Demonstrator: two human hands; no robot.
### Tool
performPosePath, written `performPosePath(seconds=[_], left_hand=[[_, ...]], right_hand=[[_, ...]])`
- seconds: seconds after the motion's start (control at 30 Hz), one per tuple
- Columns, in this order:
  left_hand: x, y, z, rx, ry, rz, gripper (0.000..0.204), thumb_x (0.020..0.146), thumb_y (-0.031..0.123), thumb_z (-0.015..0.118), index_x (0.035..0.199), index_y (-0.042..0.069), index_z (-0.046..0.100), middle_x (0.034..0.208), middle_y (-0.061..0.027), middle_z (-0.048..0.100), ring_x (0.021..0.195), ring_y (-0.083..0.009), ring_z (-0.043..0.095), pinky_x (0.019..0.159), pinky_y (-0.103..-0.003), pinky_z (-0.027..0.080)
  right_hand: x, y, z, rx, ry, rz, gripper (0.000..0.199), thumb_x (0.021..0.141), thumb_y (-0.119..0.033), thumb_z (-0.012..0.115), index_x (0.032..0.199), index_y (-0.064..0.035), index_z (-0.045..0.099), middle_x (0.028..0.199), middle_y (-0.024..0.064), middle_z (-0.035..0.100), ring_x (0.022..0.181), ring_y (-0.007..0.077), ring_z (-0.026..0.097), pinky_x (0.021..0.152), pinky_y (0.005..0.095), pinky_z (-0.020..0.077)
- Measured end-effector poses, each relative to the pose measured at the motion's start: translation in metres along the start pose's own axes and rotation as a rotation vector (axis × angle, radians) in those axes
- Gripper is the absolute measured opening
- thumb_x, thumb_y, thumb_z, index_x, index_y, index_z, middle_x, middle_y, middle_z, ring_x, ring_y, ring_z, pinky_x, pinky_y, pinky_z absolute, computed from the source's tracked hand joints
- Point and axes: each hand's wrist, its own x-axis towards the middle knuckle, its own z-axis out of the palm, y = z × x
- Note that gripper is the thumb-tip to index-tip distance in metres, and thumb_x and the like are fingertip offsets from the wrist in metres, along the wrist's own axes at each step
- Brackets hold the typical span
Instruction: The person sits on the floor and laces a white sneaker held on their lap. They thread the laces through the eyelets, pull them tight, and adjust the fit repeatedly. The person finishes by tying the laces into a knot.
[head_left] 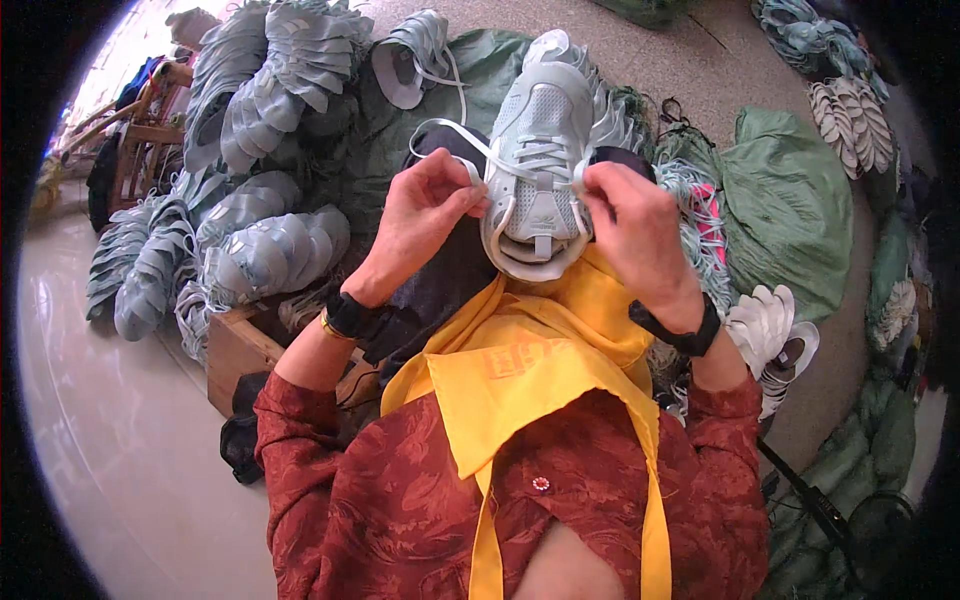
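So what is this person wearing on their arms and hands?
Both forearms are bare, with dark red patterned sleeves pushed up near the elbows. The left hand has a black wristband plus a thin gold bangle; the right hand has a black wristband. No gloves.

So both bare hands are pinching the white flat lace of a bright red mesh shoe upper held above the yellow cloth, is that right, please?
Not quite: the mesh shoe upper is pale grey, not bright red, as the head view shows. Both the left hand and right hand do pinch its white flat lace above the yellow cloth.
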Motion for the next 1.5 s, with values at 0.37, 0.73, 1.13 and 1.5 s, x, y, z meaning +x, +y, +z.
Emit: performPosePath(seconds=[0.37,0.73,1.13,1.5], left_hand=[[0.005,-0.008,0.01,-0.123,0.001,0.064,0.007,0.1,0.002,0.064,0.097,0.002,0.058,0.097,-0.0055,0.069,0.09,-0.0137,0.07,0.084,-0.031,0.06],[0.004,0.005,0.017,0.526,0.121,0.234,0.011,0.086,-0.006,0.067,0.086,0.001,0.058,0.085,-0.0024,0.065,0.078,-0.0087,0.063,0.071,-0.026,0.053],[0.012,-0.003,0.017,0.37,0.091,0.082,0.013,0.087,-0.002,0.07,0.085,0.001,0.057,0.078,0.0026,0.059,0.074,-0.0051,0.057,0.066,-0.024,0.048],[0.01,-0.011,0.023,0.375,0.152,0.098,0.013,0.087,0.003,0.071,0.085,0.002,0.058,0.076,0.0013,0.06,0.07,-0.0052,0.055,0.064,-0.023,0.047]], right_hand=[[-0.015,0.02,0.002,0.286,-0.009,0.349,0.014,0.087,-0.008,0.078,0.093,-0.0009,0.068,0.08,0.008,0.074,0.072,0.0142,0.073,0.067,0.0293,0.0569],[-0.023,0.004,-0.011,0.122,0.131,0.084,0.015,0.084,-0.006,0.079,0.094,-0.0033,0.068,0.086,0.0079,0.069,0.071,0.0184,0.069,0.066,0.0301,0.0553],[-0.02,0.002,0.002,-0.062,0.039,-0.029,0.022,0.082,-0.005,0.075,0.101,-0.0001,0.066,0.098,0.015,0.065,0.088,0.0323,0.067,0.078,0.0404,0.0552],[-0.017,0.008,0.007,-0.018,0.09,0.032,0.018,0.079,-0.005,0.073,0.096,-0.0005,0.065,0.092,0.0152,0.067,0.082,0.0326,0.068,0.073,0.0399,0.0558]])
